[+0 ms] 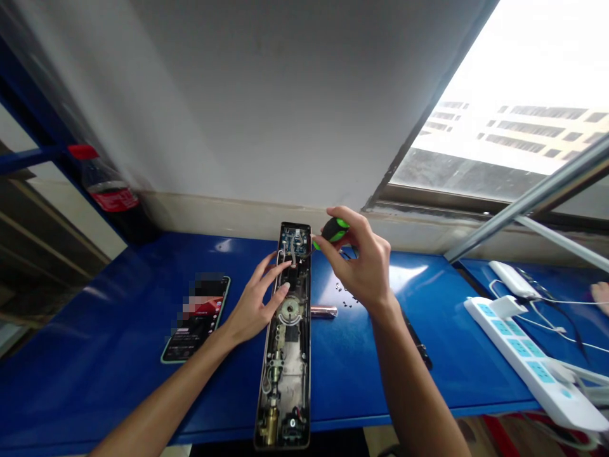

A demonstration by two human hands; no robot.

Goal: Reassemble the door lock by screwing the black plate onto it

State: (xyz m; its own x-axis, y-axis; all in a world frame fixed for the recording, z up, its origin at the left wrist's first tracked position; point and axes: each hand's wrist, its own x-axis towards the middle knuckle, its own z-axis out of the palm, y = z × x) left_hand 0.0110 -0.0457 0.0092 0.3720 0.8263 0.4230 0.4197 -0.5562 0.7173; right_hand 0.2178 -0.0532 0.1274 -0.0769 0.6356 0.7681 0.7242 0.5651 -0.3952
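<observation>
A long narrow device housing (290,374) lies open on the blue table, showing a circuit board (295,242) at its far end, a round part midway and brass parts near the front. My left hand (259,295) rests on the housing's left side, fingers spread, fingertips by the wires below the board. My right hand (364,260) grips a green and black screwdriver (335,230) above the housing's right edge; its tip cannot be made out. Small dark screws (349,303) lie under my right hand. A copper-coloured cylinder (324,311) sits against the housing's right side.
A lit phone (202,320) lies at the left, with a cola bottle (111,197) behind it. A dark strip (419,343) lies beside my right forearm. Farther right are a white power strip (523,355) with cables, a metal pole (528,200) and another person's hand (600,295).
</observation>
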